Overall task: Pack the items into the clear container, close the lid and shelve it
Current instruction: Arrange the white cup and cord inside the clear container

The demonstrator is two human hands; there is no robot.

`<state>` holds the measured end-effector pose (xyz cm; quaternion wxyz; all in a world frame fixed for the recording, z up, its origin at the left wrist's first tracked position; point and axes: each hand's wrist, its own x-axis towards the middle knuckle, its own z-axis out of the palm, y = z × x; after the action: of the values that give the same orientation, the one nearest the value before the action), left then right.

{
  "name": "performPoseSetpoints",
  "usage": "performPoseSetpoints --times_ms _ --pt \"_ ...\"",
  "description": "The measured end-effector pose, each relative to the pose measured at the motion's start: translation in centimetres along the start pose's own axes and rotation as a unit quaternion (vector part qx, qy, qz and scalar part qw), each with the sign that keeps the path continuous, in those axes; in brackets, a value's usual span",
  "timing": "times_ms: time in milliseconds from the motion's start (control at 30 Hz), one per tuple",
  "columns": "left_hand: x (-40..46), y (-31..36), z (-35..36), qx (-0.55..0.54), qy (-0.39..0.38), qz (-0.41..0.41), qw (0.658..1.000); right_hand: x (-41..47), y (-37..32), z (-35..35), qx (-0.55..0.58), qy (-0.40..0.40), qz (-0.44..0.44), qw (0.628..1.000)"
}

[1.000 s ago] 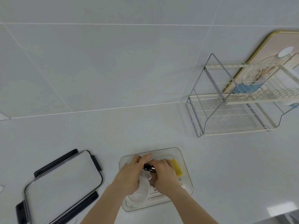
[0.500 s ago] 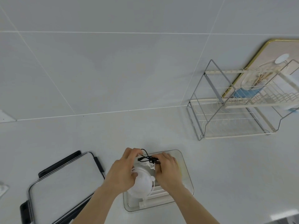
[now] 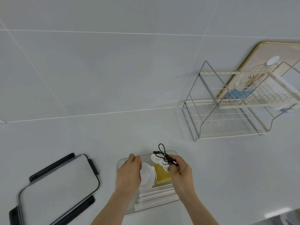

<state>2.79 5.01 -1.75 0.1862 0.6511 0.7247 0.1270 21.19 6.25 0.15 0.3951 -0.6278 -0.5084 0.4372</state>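
Head view, the only one. The clear container [image 3: 146,182] sat open on the pale counter [image 3: 227,168], directly below the camera, long side running away from the person. Inside: paper-wrapped sticks [image 3: 156,194] lying flat along the near end, a yellow block [image 3: 162,173] in the middle, a white rounded piece [image 3: 146,176] beside it on the left.

Left hand [image 3: 128,172] was down in the container, fingers curled over the white rounded piece and the far-left rim. Whether it gripped the piece or only pressed it aside could not be told. Judged purpose: holding that piece clear to leave room.

Right hand [image 3: 180,169] was pinched closed on a tangle of black cable [image 3: 163,153] and white cable [image 3: 156,159], held just above the far end of the container. The black loop stood up free above the fingers. Held bunched, presumably so the loose ends go in together and do not trail over the rim.

The lid [image 3: 58,187], clear panel with black latches, lay flat on the counter well to the left, apart from the container, so closing was not yet begun.

The wire rack [image 3: 227,111] stood against the tiled wall at far right, lower tier apparently free; likely the shelving spot.
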Motion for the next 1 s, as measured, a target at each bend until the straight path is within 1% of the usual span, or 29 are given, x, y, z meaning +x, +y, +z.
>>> performPoseSetpoints --times_ms 67,167,267,367,433,567,633,733,800,900,1000 --pt "0.0 -0.1 0.5 0.027 -0.001 0.023 0.999 -0.3 0.2 -0.3 -0.012 -0.012 -0.007 1.000" --pt "-0.2 -0.5 0.0 0.077 -0.001 0.067 0.995 -0.6 0.6 -0.4 -0.056 -0.059 -0.027 0.996" --pt "-0.4 -0.9 -2.1 0.094 0.039 0.058 0.993 -1.1 0.5 0.0 -0.110 -0.139 -0.037 0.984" --pt "-0.7 -2.3 -3.9 0.076 0.095 0.045 0.992 -1.7 0.4 1.3 -0.169 -0.235 -0.042 0.956" --pt "-1.3 -3.5 -4.5 0.063 0.121 0.045 0.990 -2.4 0.3 2.6 -0.221 -0.289 -0.060 0.930" --pt "-2.7 -5.0 -4.6 0.035 0.121 0.056 0.990 -3.7 1.1 5.0 -0.311 -0.362 -0.063 0.876" --pt "-3.2 -5.4 -4.3 0.025 0.111 0.074 0.991 -4.1 1.3 5.4 -0.330 -0.375 -0.073 0.863" --pt "-4.0 -5.4 -3.8 0.015 0.078 0.115 0.990 -3.9 1.5 5.2 -0.354 -0.366 -0.078 0.857" --pt "-4.4 -5.2 -3.4 0.020 0.046 0.154 0.987 -3.7 1.7 5.0 -0.358 -0.350 -0.079 0.862" --pt "-4.9 -4.8 -2.6 0.045 -0.018 0.206 0.977 -3.7 2.0 4.6 -0.333 -0.334 -0.073 0.878" --pt "-5.3 -5.3 -1.2 0.096 -0.067 0.232 0.966 -3.6 2.4 4.5 -0.336 -0.319 -0.079 0.883"
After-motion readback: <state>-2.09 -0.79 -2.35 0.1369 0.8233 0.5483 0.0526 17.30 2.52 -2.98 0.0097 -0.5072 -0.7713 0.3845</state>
